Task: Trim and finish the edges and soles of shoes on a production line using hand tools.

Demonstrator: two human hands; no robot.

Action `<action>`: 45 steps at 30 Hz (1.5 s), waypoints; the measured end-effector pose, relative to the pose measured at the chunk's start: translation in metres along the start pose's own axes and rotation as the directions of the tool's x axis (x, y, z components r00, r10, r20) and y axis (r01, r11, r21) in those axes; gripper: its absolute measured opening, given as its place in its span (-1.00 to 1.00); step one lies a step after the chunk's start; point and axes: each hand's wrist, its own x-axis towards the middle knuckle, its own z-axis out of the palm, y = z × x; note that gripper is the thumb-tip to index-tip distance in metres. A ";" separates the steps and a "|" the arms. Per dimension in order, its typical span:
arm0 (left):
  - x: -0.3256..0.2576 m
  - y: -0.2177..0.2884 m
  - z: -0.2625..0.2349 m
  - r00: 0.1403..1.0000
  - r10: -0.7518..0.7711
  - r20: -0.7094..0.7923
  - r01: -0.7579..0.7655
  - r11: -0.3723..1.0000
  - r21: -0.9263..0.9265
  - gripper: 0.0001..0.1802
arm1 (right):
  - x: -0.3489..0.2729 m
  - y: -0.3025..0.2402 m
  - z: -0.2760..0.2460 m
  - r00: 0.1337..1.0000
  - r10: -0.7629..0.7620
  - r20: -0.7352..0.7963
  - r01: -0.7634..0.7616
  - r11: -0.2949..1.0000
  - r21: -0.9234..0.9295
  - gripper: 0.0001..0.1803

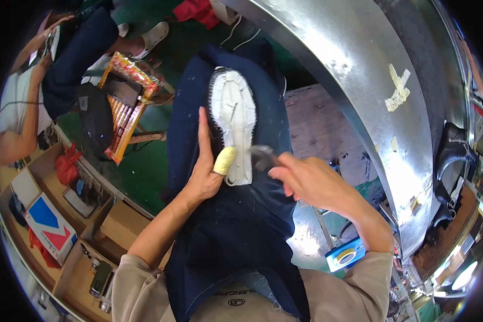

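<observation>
Sole up across the dark navy apron on my lap lies a shoe (231,104), its bottom white with frayed, whiskery edges and a slit-like mark in the forefoot. My left hand (204,169) steadies it from the left side, forefinger stretched along the edge. The thumb, in a yellow cover (225,160), presses on the narrow part near the heel. My right hand (306,180) is closed round a dark metal tool (263,158) with a curved head. That head is right beside the shoe's heel half; blur hides its exact kind, and the fingers cover its handle.
A curved metal-topped bench (354,59) runs along the right, with dark boots (452,147) beyond it. At left are wooden compartments (86,236), a rack (129,107) with a phone (122,90) on it, and a seated co-worker (27,107). A blue-and-white box (345,254) lies near my right elbow.
</observation>
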 end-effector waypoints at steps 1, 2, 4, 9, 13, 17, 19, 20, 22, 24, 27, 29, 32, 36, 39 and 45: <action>0.001 0.000 -0.002 1.000 0.026 0.008 -0.027 0.999 0.025 0.16 | -0.004 0.001 0.001 0.969 -0.125 -0.214 0.097 0.986 -0.137 -0.67; 0.002 0.001 -0.003 0.999 0.052 0.015 -0.053 0.997 0.052 0.17 | -0.005 -0.001 0.004 0.876 -0.272 -0.398 0.163 0.944 -0.286 -0.72; 0.006 -0.003 -0.006 0.996 0.000 0.084 -0.001 1.000 0.016 0.28 | -0.001 -0.011 0.010 0.780 -0.412 -0.471 0.234 0.890 -0.391 -0.79; 0.008 -0.004 -0.007 0.989 -0.026 0.149 0.010 0.994 0.112 0.50 | 0.039 0.012 0.027 0.674 -0.654 -0.343 0.313 0.674 -0.669 -0.76; 0.008 -0.014 -0.005 0.991 -0.042 0.128 0.033 0.997 0.075 0.65 | 0.022 -0.005 0.027 0.679 -0.636 -0.368 0.258 0.676 -0.691 -0.75; 0.007 -0.012 -0.005 0.993 0.041 0.115 -0.070 0.964 0.256 0.67 | 0.028 0.006 0.031 0.543 -0.750 -0.378 0.368 0.617 -0.696 -0.75; 0.005 -0.021 -0.005 0.993 0.038 0.108 -0.061 0.974 0.216 0.67 | 0.049 0.011 0.030 0.726 -0.648 -0.231 0.276 0.582 -0.765 -0.74; 0.004 -0.025 -0.005 0.994 0.025 0.104 -0.043 0.984 0.175 0.67 | 0.045 0.013 0.030 0.723 -0.650 -0.235 0.270 0.578 -0.770 -0.74; 0.009 -0.016 -0.007 0.996 -0.012 0.090 0.008 0.999 0.041 0.68 | 0.032 -0.003 0.022 0.905 -0.305 -0.295 0.139 0.870 -0.474 -0.73; 0.015 -0.026 -0.010 0.999 -0.036 0.023 0.041 0.953 -0.302 0.34 | 0.023 -0.017 0.003 0.957 -0.118 -0.264 0.081 0.985 -0.149 -0.72; 0.036 -0.025 -0.004 0.959 -0.261 -0.111 0.196 0.892 -0.407 -0.41 | 0.027 -0.018 -0.016 0.988 0.020 -0.155 0.026 0.956 0.292 -0.68; 0.032 -0.016 -0.015 0.985 -0.163 -0.050 0.121 0.874 -0.471 -0.35 | 0.029 -0.033 -0.020 0.983 -0.127 -0.135 0.157 0.958 0.239 -0.65; 0.039 0.003 -0.020 0.978 -0.208 0.002 0.174 0.811 -0.559 -0.35 | 0.027 -0.046 -0.021 0.963 -0.155 -0.220 0.110 0.973 -0.203 -0.68; 0.053 0.008 -0.010 0.968 -0.249 0.034 0.224 0.796 -0.562 -0.47 | 0.044 -0.017 0.018 0.890 -0.184 -0.418 0.203 0.979 0.001 -0.71; 0.055 0.014 0.007 0.937 -0.334 -0.105 0.211 0.778 -0.592 -0.48 | 0.047 -0.007 0.043 0.870 -0.136 -0.474 0.231 0.962 0.148 -0.69; 0.056 0.012 0.014 0.921 -0.339 -0.194 0.217 0.857 -0.468 -0.44 | 0.061 -0.004 0.082 0.828 0.005 -0.560 0.331 0.802 0.497 -0.66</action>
